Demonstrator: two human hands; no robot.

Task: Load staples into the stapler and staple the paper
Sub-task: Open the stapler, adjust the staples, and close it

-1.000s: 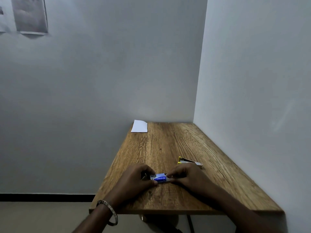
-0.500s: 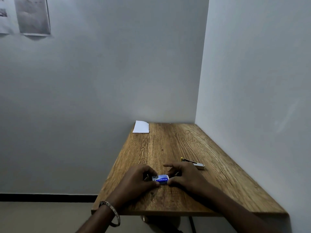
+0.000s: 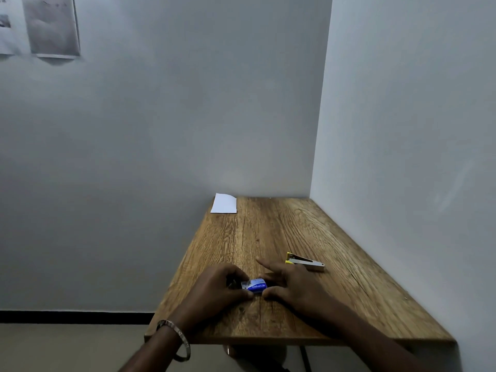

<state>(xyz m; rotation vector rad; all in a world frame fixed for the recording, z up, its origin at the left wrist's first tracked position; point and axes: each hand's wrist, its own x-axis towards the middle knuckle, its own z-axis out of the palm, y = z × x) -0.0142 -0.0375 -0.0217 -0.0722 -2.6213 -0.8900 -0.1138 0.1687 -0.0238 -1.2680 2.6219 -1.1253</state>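
Observation:
A small blue and white staple box (image 3: 255,286) lies on the wooden table (image 3: 281,237) near its front edge. My left hand (image 3: 217,287) grips the box's left end with curled fingers. My right hand (image 3: 292,284) pinches the box's right end with thumb and a finger, while its index finger sticks out straight to the left. A small yellow and metal stapler (image 3: 304,262) lies just behind my right hand, apart from it. A white sheet of paper (image 3: 224,203) lies at the table's far left corner.
The table stands in a corner, with a wall along its right side and another behind it. Its left and front edges drop to the floor. A bangle (image 3: 175,336) sits on my left wrist. Pictures (image 3: 51,26) hang high on the left wall.
My right hand's fingers have lifted off the top of the staple box and its index finger now points out straight. The box and left hand stay in about the same place.

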